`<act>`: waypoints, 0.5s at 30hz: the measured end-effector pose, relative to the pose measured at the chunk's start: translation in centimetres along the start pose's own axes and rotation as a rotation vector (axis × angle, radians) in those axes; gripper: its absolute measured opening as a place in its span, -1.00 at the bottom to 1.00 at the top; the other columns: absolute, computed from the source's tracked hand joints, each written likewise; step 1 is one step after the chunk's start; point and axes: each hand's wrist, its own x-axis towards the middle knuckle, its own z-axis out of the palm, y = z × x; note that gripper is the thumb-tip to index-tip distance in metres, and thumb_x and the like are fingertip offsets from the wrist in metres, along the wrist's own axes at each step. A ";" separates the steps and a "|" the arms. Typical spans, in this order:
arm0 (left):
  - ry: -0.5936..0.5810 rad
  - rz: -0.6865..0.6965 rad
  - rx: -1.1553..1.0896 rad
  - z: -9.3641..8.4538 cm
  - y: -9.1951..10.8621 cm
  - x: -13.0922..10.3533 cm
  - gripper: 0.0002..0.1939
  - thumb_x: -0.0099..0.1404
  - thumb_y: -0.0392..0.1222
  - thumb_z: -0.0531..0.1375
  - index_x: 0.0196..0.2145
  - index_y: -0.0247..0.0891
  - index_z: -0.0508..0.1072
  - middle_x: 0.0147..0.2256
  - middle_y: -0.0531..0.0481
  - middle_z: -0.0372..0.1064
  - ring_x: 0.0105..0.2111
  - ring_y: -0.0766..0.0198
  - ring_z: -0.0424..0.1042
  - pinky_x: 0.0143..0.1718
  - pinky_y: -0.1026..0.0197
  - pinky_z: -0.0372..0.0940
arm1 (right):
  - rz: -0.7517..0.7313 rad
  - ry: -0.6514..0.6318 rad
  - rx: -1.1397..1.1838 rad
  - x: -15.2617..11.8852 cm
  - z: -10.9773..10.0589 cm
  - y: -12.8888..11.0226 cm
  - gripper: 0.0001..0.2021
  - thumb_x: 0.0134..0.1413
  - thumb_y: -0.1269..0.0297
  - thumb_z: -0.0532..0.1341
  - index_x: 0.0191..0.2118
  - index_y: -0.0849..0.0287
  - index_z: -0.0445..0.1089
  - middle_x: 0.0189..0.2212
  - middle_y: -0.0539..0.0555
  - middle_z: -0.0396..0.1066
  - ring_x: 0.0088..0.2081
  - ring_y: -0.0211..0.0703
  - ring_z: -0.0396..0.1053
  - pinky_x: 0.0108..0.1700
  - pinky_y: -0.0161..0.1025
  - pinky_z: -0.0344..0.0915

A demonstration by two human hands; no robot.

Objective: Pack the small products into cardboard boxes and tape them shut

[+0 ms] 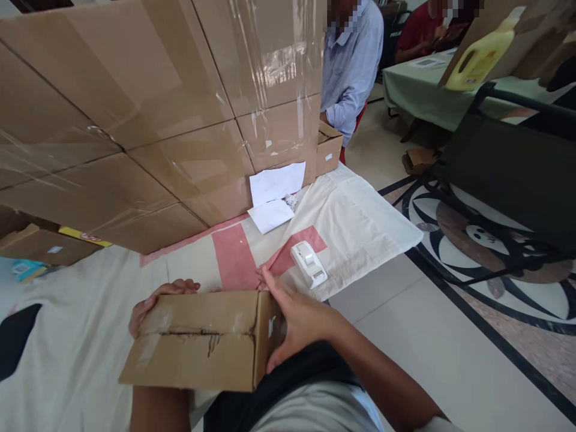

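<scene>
A closed brown cardboard box (193, 354) is held between my two hands, low in front of my body. My left hand (157, 300) wraps around its far left corner, fingers curled over the far side. At the box's right end, my right hand (299, 315) presses with thumb and fingers spread along that face. The top flaps meet along a torn seam with tape on it. Beyond my right hand, a white tape dispenser (308, 264) lies on the cloth. Two white paper sheets (272, 215) lie farther back, one leaning against a cardboard wall.
A tall taped cardboard partition (180, 120) stands along the table's far side. The tablecloth (360, 210) hangs over the right edge. An open box (45, 243) lies at left. A person in a light blue shirt (355, 66) is behind the partition; a dark chair (508, 174) stands right.
</scene>
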 end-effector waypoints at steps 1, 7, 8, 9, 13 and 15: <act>0.002 -0.002 -0.005 -0.1 -0.1 0.0 -0.66 0.12 0.17 0.18 -0.48 -0.14 0.57 -0.45 -0.04 0.39 -0.24 0.10 0.32 0.01 0.05 0.31 | -0.018 0.015 -0.044 0.0 0.4 -0.4 0.62 -0.40 -0.12 0.60 0.51 0.02 -0.66 0.52 0.34 -0.34 0.50 0.28 -0.17 0.42 0.06 0.03; 0.019 -0.023 -0.069 0.6 -0.7 -0.9 -0.65 0.21 0.17 0.13 -0.44 -0.10 0.56 -0.44 -0.02 0.38 -0.24 0.10 0.34 0.05 0.05 0.33 | -0.197 0.159 -0.115 -1.2 3.2 -0.4 0.54 -0.53 -0.11 0.61 0.53 0.02 -0.33 0.38 0.36 -0.07 0.41 0.30 -0.01 0.37 0.11 0.10; 0.049 -0.056 -0.102 0.8 -0.9 -1.1 -0.62 0.22 0.21 0.11 -0.43 -0.07 0.56 -0.43 -0.01 0.39 -0.25 0.10 0.35 0.01 0.04 0.36 | -0.192 0.175 -0.081 -1.6 3.2 -0.2 0.50 -0.55 -0.09 0.61 0.52 -0.02 -0.25 0.38 0.33 -0.07 0.40 0.28 0.02 0.36 0.08 0.13; 0.095 -0.111 -0.120 0.8 -1.0 -1.3 -0.61 0.22 0.25 0.10 -0.40 -0.05 0.56 -0.40 0.00 0.41 -0.25 0.09 0.37 -0.05 0.02 0.39 | -0.168 0.196 -0.054 -2.1 2.9 0.0 0.47 -0.56 -0.08 0.61 0.51 -0.04 -0.18 0.38 0.31 -0.07 0.40 0.28 0.03 0.35 0.06 0.15; 0.294 -0.264 -0.120 0.4 -1.5 -1.3 -0.66 0.17 0.24 0.18 -0.32 0.02 0.60 -0.20 0.04 0.53 -0.27 0.05 0.42 -0.33 0.05 0.38 | -0.078 0.421 -0.064 -5.4 0.4 -0.5 0.31 -0.40 -0.14 0.57 0.48 -0.05 -0.07 0.39 0.28 0.00 0.40 0.36 0.06 0.37 0.13 0.14; 0.286 -0.195 -0.141 0.1 -1.7 -0.7 -0.66 0.11 0.25 0.19 -0.39 -0.01 0.58 -0.28 0.03 0.51 -0.30 0.10 0.40 -0.31 0.08 0.38 | -0.092 0.641 -0.123 -7.3 -1.3 -1.6 0.18 -0.20 -0.22 0.46 0.48 -0.08 -0.10 0.39 0.26 0.02 0.38 0.38 0.11 0.36 0.19 0.16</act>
